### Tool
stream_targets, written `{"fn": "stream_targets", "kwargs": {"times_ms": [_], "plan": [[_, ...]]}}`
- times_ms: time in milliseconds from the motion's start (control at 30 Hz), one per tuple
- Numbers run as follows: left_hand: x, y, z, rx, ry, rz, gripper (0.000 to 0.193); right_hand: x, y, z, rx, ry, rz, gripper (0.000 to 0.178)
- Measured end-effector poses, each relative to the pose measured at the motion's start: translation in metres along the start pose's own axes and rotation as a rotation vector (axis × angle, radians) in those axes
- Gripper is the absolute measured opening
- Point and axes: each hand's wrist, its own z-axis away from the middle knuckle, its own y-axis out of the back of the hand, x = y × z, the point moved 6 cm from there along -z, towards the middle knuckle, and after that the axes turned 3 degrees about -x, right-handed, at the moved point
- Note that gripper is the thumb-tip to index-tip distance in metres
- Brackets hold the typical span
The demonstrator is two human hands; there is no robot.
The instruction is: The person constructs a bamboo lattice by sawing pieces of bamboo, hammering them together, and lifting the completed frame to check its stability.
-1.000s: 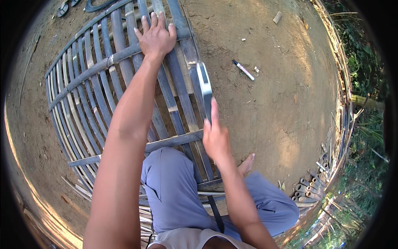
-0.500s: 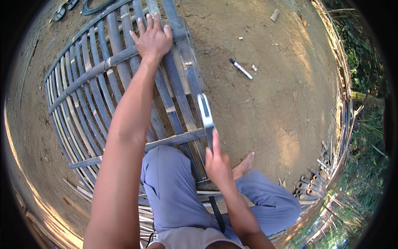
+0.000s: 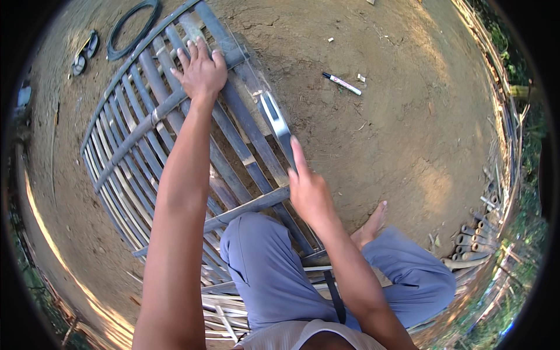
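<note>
My left hand (image 3: 202, 70) is open, fingers spread flat on the far end of a slatted bamboo panel (image 3: 248, 207). The panel is dark and pale strips crossed by several bars. My right hand (image 3: 312, 195) is closed round the dark handle of a hand tool (image 3: 277, 121) with a silver, slotted head. Blur keeps me from telling its exact kind. The tool's head is over the panel's right edge, a little below and right of my left hand; I cannot tell whether it touches. My bent left knee (image 3: 256, 233) is at the panel's near bar.
A white marker pen (image 3: 342, 84) with a dark cap lies on the dirt floor to the right. At the back left are a coil of black tubing (image 3: 115, 36) and a pair of sandals (image 3: 79, 64). Cut bamboo tubes (image 3: 475, 239) are piled at the right.
My right hand has moved the tool farther up and left along the panel's edge, nearer my left hand. My left hand stays pressed on the panel. The view has shifted somewhat.
</note>
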Motion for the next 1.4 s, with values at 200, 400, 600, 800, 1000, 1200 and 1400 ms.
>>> {"fn": "stream_targets", "kwargs": {"times_ms": [200,400,600,800,1000,1200,1400], "plan": [[-0.014,0.011,0.002,0.006,0.015,-0.043,0.07,-0.013,-0.001,0.011,0.079,0.082,-0.03,0.074],[-0.001,0.016,0.005,-0.011,-0.002,-0.034,0.068,0.023,-0.016,0.066,0.084,0.029,0.122,0.074],[0.002,0.009,0.003,-0.029,-0.008,-0.016,0.068,-0.004,-0.011,-0.026,0.069,0.032,-0.028,0.076],[0.002,0.01,0.004,-0.019,0.023,-0.085,0.066,0.014,0.005,0.046,0.054,0.1,0.028,0.078],[-0.006,0.014,-0.001,-0.044,0.013,-0.105,0.066,0.01,-0.001,0.031,0.057,0.123,-0.094,0.076],[-0.002,0.012,0.001,-0.005,-0.003,-0.035,0.067,-0.002,0.015,0.004,-0.027,0.002,-0.199,0.074],[0.003,0.015,0.002,-0.008,-0.007,-0.026,0.068,0.004,0.009,0.075,0.178,0.154,-0.107,0.074]]}}
